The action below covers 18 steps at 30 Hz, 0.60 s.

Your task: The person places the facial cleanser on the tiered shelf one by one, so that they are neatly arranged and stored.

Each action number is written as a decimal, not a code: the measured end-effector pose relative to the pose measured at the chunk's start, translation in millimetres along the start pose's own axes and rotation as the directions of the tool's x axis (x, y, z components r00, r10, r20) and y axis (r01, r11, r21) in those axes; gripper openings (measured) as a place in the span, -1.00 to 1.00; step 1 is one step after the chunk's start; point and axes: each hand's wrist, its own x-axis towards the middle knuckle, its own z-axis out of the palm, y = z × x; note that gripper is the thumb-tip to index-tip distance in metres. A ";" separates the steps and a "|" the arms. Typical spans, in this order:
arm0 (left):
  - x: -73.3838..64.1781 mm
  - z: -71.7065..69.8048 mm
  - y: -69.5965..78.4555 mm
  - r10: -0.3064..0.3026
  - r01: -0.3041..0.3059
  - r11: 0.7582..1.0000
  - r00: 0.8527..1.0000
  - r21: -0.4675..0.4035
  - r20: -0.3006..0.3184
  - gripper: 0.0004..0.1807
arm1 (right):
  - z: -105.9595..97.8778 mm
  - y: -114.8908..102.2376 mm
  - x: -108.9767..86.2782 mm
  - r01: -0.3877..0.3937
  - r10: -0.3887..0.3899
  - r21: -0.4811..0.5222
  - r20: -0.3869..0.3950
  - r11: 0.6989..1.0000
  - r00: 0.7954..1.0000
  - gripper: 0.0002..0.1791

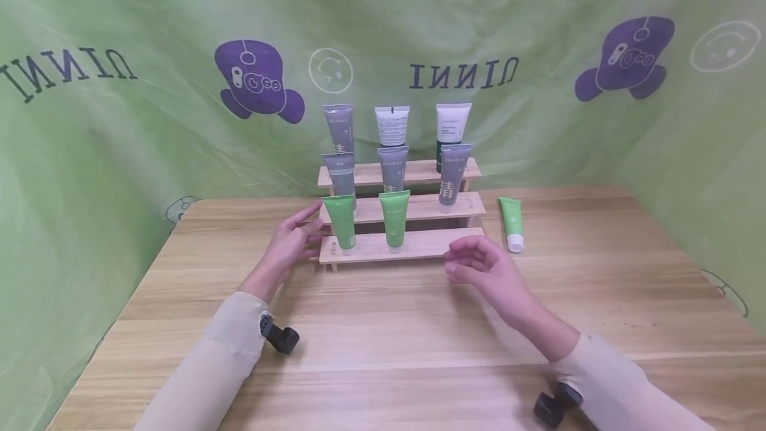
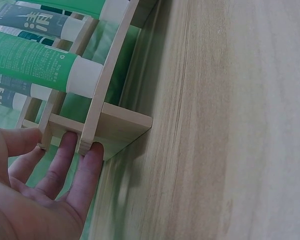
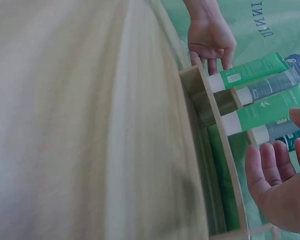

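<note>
A three-step wooden display rack [image 1: 427, 247] stands on the table with squeeze tubes upright on its steps. Fingertips of my left hand [image 1: 288, 243] touch the rack's left end; the left wrist view shows them against the ends of the steps. On the bottom step are two green tubes, one at the left [image 1: 341, 221] and one at the middle [image 1: 395, 218]. My right hand [image 1: 487, 275] hovers at the front right of the bottom step, fingers loosely bent, holding nothing. Another green tube [image 1: 511, 221] with a white cap lies on the table right of the rack.
Three grey-blue tubes, one at the right [image 1: 455, 175], stand on the middle step. The top step bears a grey-blue tube [image 1: 340, 126] and two white-and-dark-green tubes, one at the right [image 1: 453, 126]. A green printed curtain [image 1: 383, 18] hangs behind the wooden table [image 1: 371, 344].
</note>
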 end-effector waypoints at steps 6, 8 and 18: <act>-0.1 -0.2 0.4 0.001 -0.001 1.000 1.000 -0.001 0.006 -0.38 | -22.5 8.6 -24.5 -0.050 0.050 -0.033 0.014 0.998 0.999 -0.49; -0.1 -0.6 0.2 -0.001 0.001 1.000 1.000 -0.006 0.007 -0.38 | -30.7 10.4 -32.5 -0.073 0.074 -0.059 0.011 0.996 0.997 -0.46; 0.4 -0.1 0.4 -0.007 0.007 1.000 1.000 -0.006 0.002 -0.39 | -71.8 23.4 -63.2 -0.153 0.158 -0.087 0.046 0.984 0.986 -0.41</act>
